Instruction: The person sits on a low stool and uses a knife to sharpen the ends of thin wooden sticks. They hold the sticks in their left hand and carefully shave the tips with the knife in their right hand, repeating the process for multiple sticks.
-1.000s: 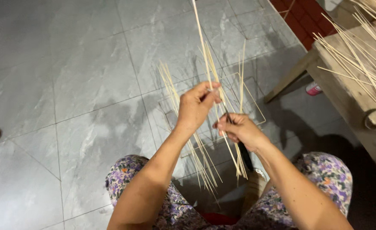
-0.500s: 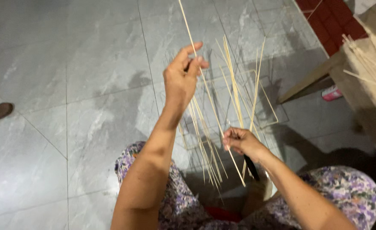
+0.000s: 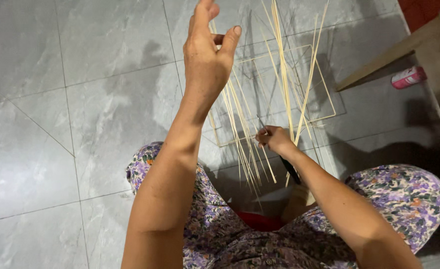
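A thin bamboo strip (image 3: 220,60) is being drawn upward by the raised left hand (image 3: 206,60), pinched between thumb and fingers. The splayed strip bundle (image 3: 285,94) is being gripped low, centre-right, by the closed right hand (image 3: 275,139). Steady pulling seems required.

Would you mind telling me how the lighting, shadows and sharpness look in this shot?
Head view: even, soft light; the grey floor shows mild sheen, no harsh glare. The arms cast soft shadows on the tiles. The left hand and right hand are fairly sharp; the thin sticks blur slightly.
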